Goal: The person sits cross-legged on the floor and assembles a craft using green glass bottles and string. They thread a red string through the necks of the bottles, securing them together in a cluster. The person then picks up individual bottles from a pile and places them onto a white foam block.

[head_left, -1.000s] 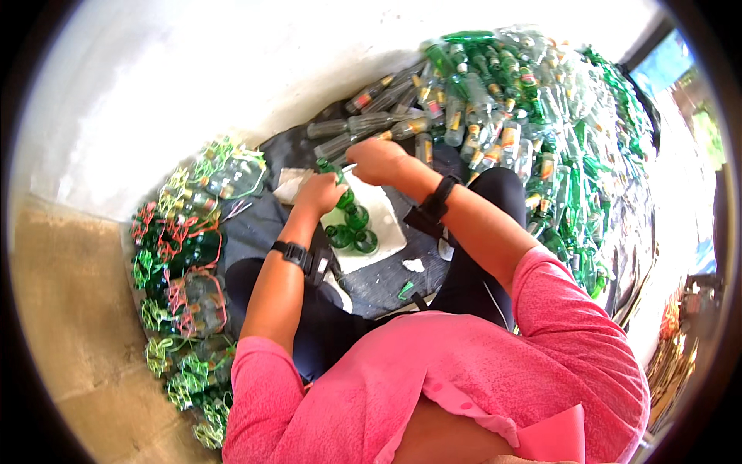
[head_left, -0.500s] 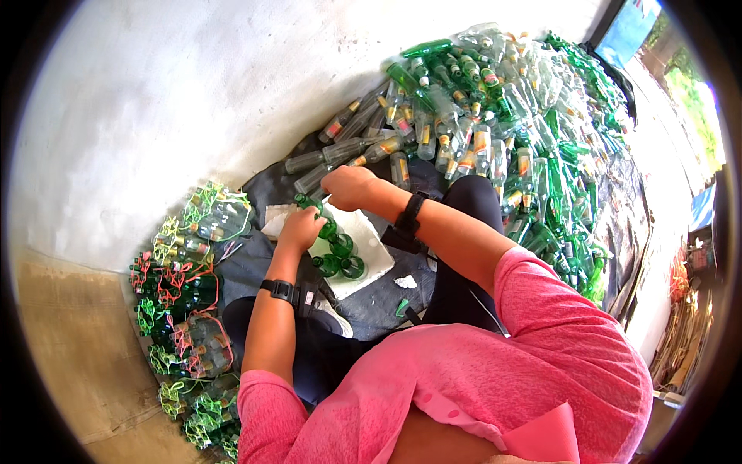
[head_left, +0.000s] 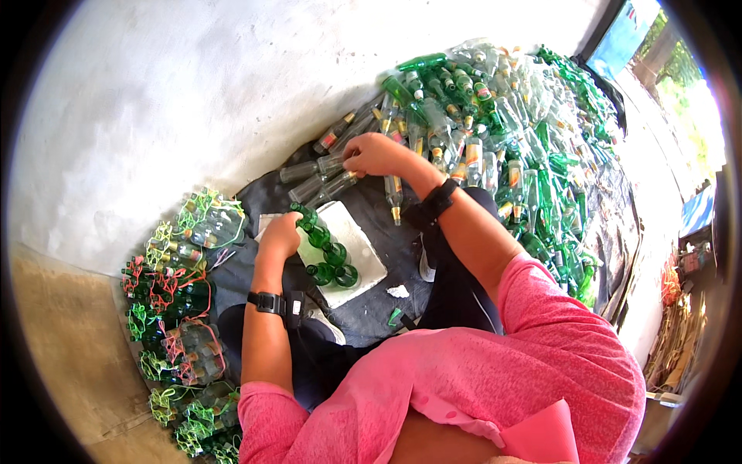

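Several green glass bottles [head_left: 334, 254] stand close together on a white slab [head_left: 363, 240] between my legs. My left hand [head_left: 280, 236] is closed on a green glass bottle [head_left: 308, 220] at the far left end of this group. Beyond the slab, my right hand [head_left: 377, 153] is at the edge of the loose bottles, palm down with fingers curled. Its fingertips meet the ends of clear glass bottles [head_left: 337, 188] lying on the dark sheet; what they grip is hidden. A labelled clear bottle [head_left: 394, 199] lies below the right wrist.
A large heap of green and clear bottles [head_left: 533, 166] spreads to the right. At the left stand bundles of bottles [head_left: 193, 352] tied with coloured cord. A white wall [head_left: 178, 100] rises behind the black sheet [head_left: 263, 193]. White scraps [head_left: 397, 291] lie by my legs.
My right hand has moved away from the slab, up and right to the clear bottles. The labelled clear bottle near it has shifted nearer me. My left hand stays at the green bottles.
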`<state>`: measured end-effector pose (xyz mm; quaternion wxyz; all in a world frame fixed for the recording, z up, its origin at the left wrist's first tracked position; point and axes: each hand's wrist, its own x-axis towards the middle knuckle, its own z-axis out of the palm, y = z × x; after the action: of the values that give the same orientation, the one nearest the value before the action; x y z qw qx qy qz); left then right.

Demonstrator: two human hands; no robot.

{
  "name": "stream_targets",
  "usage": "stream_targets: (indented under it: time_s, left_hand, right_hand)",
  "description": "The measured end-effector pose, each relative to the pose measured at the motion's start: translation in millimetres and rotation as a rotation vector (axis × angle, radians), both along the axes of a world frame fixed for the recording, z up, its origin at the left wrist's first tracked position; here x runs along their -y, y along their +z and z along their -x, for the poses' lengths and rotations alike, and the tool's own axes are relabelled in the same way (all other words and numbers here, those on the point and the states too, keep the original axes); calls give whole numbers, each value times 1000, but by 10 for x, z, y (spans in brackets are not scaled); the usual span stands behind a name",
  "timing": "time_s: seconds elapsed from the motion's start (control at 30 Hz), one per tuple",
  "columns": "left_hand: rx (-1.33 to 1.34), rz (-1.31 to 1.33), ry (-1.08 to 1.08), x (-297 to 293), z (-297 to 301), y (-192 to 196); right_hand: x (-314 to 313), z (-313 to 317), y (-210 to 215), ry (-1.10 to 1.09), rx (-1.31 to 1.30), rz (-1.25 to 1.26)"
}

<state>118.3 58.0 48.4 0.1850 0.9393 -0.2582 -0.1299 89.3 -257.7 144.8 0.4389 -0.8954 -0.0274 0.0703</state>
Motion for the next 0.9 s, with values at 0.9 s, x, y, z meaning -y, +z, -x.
stream_targets:
  time_s: [0.9]
  left_hand:
    - [136, 230, 382, -227, -189, 694]
  right_hand:
    - [3352, -600, -1507, -1041, -150, -812]
